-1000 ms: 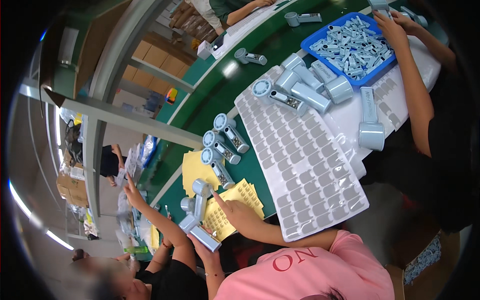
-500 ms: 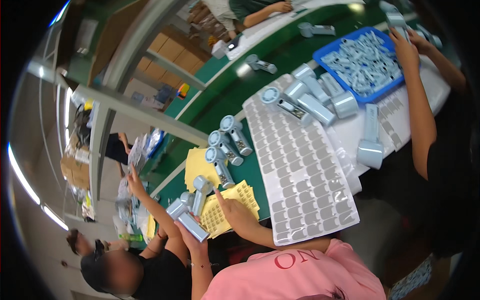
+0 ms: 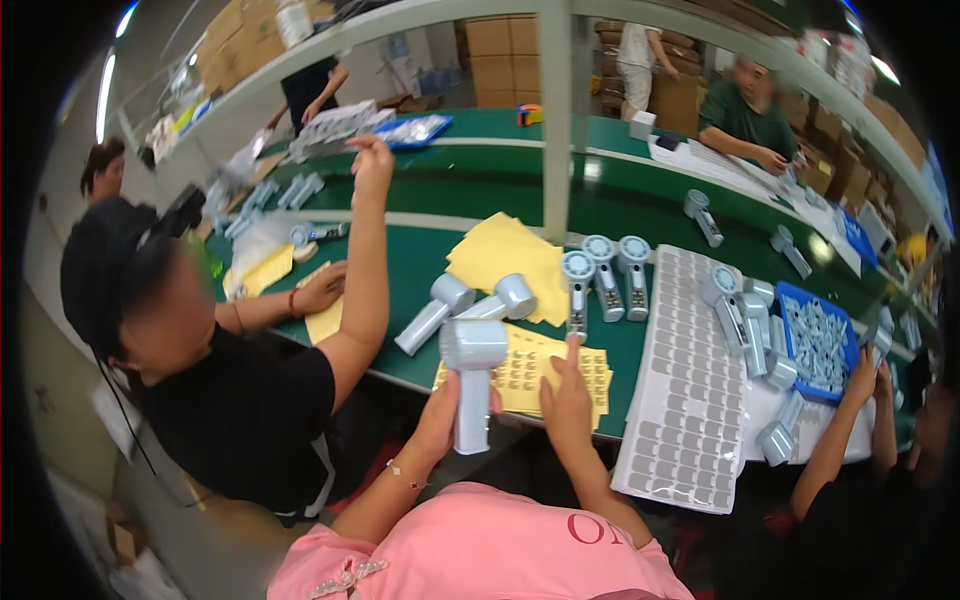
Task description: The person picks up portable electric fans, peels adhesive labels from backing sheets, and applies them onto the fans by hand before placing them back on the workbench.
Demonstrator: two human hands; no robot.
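Note:
A light-blue handheld fan (image 3: 473, 385) stands upright in my left hand (image 3: 437, 412), its round head at the top and its smooth side toward me. The fingers wrap round its handle. My right hand (image 3: 567, 398) is over a yellow sticker sheet (image 3: 525, 368), index finger stretched forward and thumb apart. That fingertip is at the lower end of a fan (image 3: 577, 290) whose handle shows exposed inner parts; whether it touches cannot be made out. Two similar fans (image 3: 601, 275) (image 3: 634, 272) lie beside that one. To the left lie two more fans (image 3: 430, 318) (image 3: 508, 298), smooth side up.
Plain yellow sheets (image 3: 505, 260) lie behind. On the right are a large grey label sheet (image 3: 685, 400), several fans and a blue tray (image 3: 850, 340) of small parts, with a co-worker's hands (image 3: 862, 375) beside it. A co-worker's raised arm (image 3: 368, 230) is at left; a metal post (image 3: 556, 130) stands ahead.
The view has swung round and levelled. The fan in my left hand has turned from lying tilted to upright. My right hand still points its index finger among the fans.

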